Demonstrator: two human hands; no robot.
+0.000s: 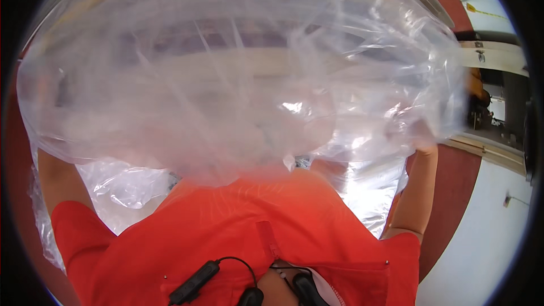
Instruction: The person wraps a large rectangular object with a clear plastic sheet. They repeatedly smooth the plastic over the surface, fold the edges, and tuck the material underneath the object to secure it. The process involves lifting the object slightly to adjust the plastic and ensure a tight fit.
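And here it is, right up in front of me: a big, clear, wrinkled plastic sheet, filling most of my view and ballooning from far left to far right, glare flashing along its creases. My left forearm rises from a red sleeve and slips behind the sheet's lower left edge; the left hand is hidden by the film, so I can't tell whether it grips anything. Over on the other side, my right forearm goes up to the sheet's lower right part, where my right hand is just a blur through the plastic; its grip I can't make out either. Below the sheet, more crumpled clear plastic shows on the left, and shiny, silvery-looking film on the right. Across my red shirt hangs a black cable remote.
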